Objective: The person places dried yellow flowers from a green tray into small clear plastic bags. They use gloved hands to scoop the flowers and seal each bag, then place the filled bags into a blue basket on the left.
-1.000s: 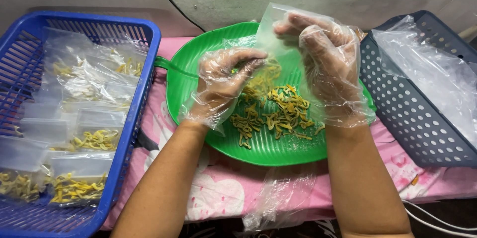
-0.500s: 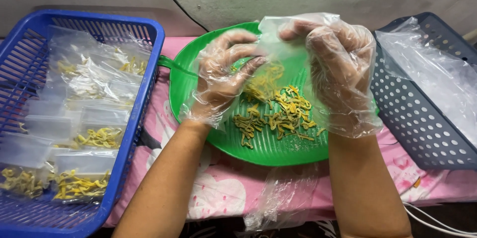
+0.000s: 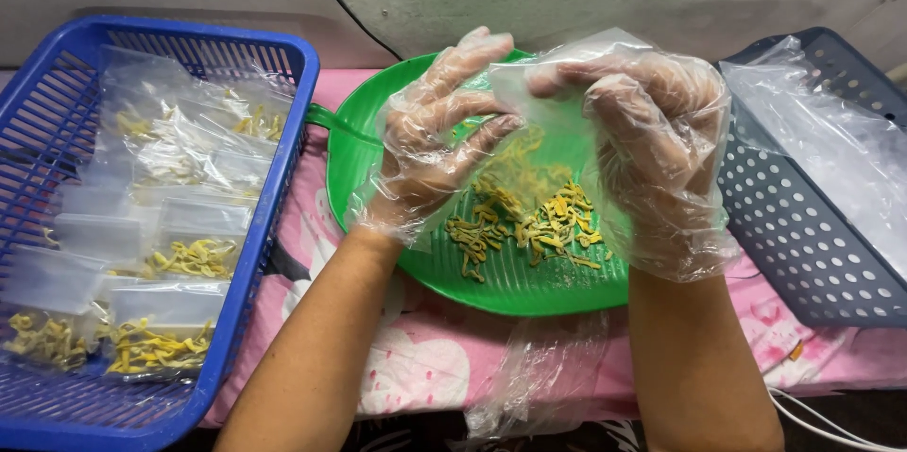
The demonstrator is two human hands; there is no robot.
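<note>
Both my hands wear loose clear plastic gloves and hover over a round green ribbed tray (image 3: 529, 287). My left hand (image 3: 439, 145) and my right hand (image 3: 652, 131) hold a small clear plastic bag (image 3: 539, 121) between them, pinching its top edge. Some yellow strips show through the bag. A loose pile of yellow-orange dried strips (image 3: 529, 221) lies on the tray right under the bag.
A blue slotted basket (image 3: 57, 93) at left holds several filled clear bags of yellow strips (image 3: 156, 343). A dark grey perforated basket (image 3: 822, 244) at right holds clear plastic bags (image 3: 831, 121). A pink patterned cloth (image 3: 416, 367) covers the table; a crumpled clear plastic piece (image 3: 543, 376) hangs at its front edge.
My left hand has risen from the pile of strips to the bag's mouth, and both hands now grip the bag closer together over the tray.
</note>
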